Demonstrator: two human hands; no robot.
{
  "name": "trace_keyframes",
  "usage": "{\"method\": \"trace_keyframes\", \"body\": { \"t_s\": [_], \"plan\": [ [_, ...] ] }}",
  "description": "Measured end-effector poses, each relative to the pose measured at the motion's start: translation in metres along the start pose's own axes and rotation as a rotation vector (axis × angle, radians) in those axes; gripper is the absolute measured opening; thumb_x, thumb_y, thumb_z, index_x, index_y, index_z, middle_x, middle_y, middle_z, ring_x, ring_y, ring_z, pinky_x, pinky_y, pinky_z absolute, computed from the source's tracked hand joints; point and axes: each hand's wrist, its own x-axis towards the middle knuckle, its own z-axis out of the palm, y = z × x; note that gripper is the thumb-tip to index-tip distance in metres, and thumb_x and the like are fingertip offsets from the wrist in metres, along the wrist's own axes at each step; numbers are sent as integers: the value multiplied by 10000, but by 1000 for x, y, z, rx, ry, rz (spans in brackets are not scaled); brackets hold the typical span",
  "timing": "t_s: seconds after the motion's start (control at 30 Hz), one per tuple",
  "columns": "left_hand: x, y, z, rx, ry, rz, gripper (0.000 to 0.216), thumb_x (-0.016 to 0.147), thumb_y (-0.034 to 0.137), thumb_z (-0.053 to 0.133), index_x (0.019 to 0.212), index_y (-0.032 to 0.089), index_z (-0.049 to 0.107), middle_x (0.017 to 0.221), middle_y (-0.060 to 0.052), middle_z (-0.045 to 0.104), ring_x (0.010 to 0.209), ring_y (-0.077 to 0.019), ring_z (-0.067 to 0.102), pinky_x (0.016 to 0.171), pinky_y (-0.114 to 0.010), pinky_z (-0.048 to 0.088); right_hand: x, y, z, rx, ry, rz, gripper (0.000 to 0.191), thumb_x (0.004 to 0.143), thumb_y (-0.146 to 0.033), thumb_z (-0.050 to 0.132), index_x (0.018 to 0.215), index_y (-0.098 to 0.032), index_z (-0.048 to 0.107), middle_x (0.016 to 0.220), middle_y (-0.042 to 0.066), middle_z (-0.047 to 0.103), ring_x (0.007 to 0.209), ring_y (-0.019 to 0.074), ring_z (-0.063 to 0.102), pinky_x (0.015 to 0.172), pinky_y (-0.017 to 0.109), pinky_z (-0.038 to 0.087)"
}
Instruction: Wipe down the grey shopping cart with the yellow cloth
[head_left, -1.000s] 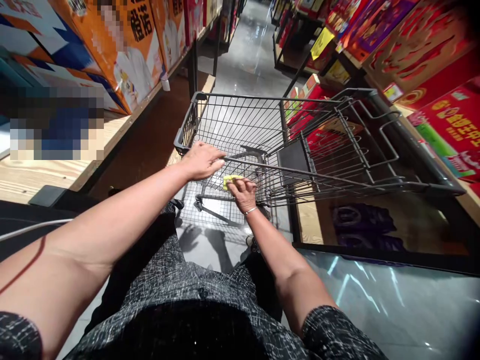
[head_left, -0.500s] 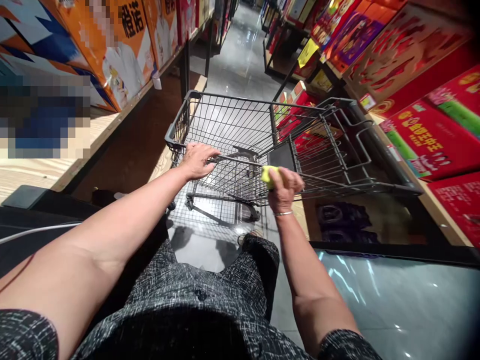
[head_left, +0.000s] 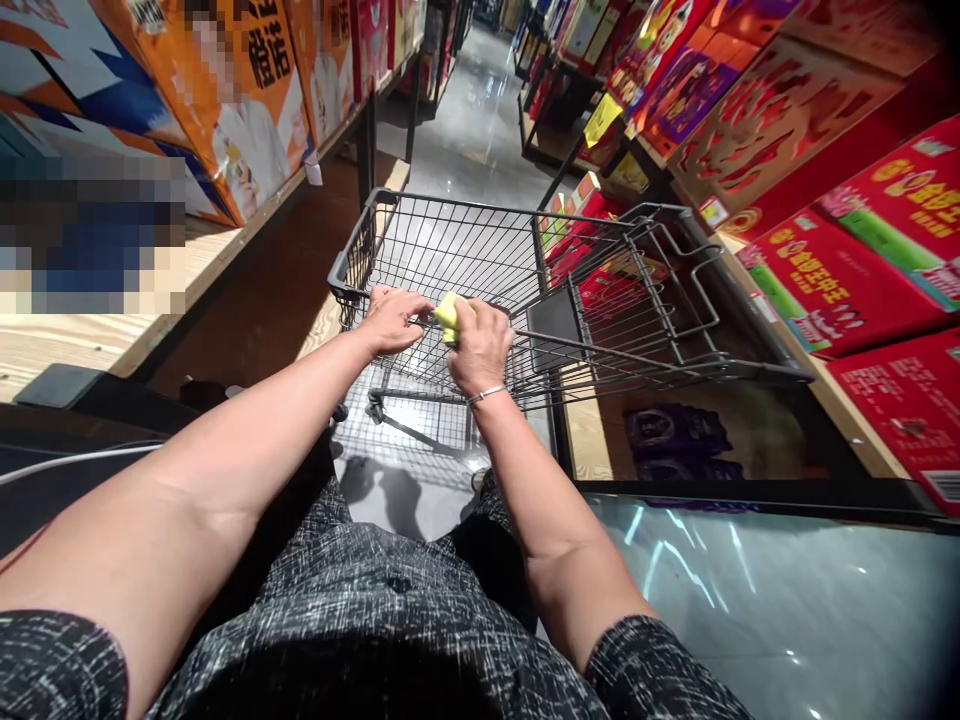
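A dark wire shopping cart (head_left: 465,215) stands sideways in front of me, its handle end to the right. My left hand (head_left: 391,320) grips the near top rail close to the left corner, fingers over the bar. My right hand (head_left: 481,345) is closed on a yellow cloth (head_left: 450,312), pressed around the same rail just right of my left hand. Part of the cloth is hidden under the fingers. Through the wires, the basket shows a dark panel (head_left: 556,325) at its right.
Orange boxes (head_left: 255,110) stand on a wooden shelf (head_left: 187,290) at the left. Red gift boxes (head_left: 810,285) fill the right shelf, with purple packages (head_left: 675,430) beneath. A shiny grey aisle (head_left: 480,110) runs away between the shelves. A white cable (head_left: 82,458) lies at the lower left.
My right hand has slid left along the rail with the yellow cloth, coming close to my left hand. My left hand has stayed at the same spot on the rail.
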Motion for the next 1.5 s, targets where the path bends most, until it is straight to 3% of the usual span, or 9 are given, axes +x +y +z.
{"method": "trace_keyframes", "body": {
  "t_s": [0.2,0.43,0.6,0.7,0.87,1.07,1.17,1.37,1.5],
  "plan": [
    [8,-34,-5,-37,-9,8,348,749,252,548,1055,300,707,1103,-10,733,1114,-277,590,1048,-498,300,5,34,-31,-86,-112,-72,695,783,-82,564,1457,-253,540,1441,129,516,1200,306,388,901,421,366],
    [21,-51,-20,16,44,-30,280,835,447,553,955,265,729,1090,-36,728,1150,-305,567,1075,-518,292,-48,153,-60,-188,243,62,734,689,-114,570,1411,-248,579,1395,124,549,1204,315,409,991,500,373],
    [30,-13,-16,-93,-66,69,465,972,549,392,1190,305,721,1173,-25,718,1157,-290,568,1088,-496,306,-43,123,-22,-182,394,75,583,817,-153,569,1385,-267,630,1443,125,534,1307,341,361,1058,547,331],
    [30,1,-11,-103,-106,60,593,1042,547,223,1146,291,747,1105,-34,737,1112,-292,598,1054,-521,313,-37,84,25,-150,238,42,475,951,-198,514,1389,-330,643,1451,101,561,1354,326,358,1084,526,313],
    [28,-1,-11,-95,-126,60,624,1082,508,160,1186,303,740,1167,-27,740,1134,-285,603,1030,-511,308,-54,40,98,-98,-355,-148,472,1038,-218,415,1456,-372,572,1497,64,560,1356,272,414,1087,486,324],
    [28,-6,-10,-108,-106,94,587,1081,518,201,1246,325,731,1191,-20,743,1129,-285,599,1022,-504,303,-81,41,112,-102,-538,-229,348,991,-168,531,1290,-286,665,1316,30,653,1238,189,480,1041,381,337],
    [28,-9,-8,-128,-80,105,589,1074,532,213,1255,323,733,1202,-21,746,1126,-287,596,1017,-508,305,-81,70,83,-124,-440,-180,418,1003,-174,504,1367,-328,638,1367,61,641,1257,233,465,1033,432,342],
    [28,-10,-6,-133,-62,102,581,1064,543,233,1233,321,742,1150,-28,752,1088,-297,597,1014,-529,306,-66,144,-14,-224,256,86,361,978,-279,538,1288,-334,715,1302,117,643,1288,314,423,1070,551,345],
    [26,-6,-6,-128,-53,95,587,1055,564,242,1191,318,757,1118,-30,754,1066,-293,594,1016,-524,303,-71,151,-6,-227,320,144,340,980,-285,514,1232,-291,743,1286,136,629,1269,313,415,1063,535,356]
  ]
}}
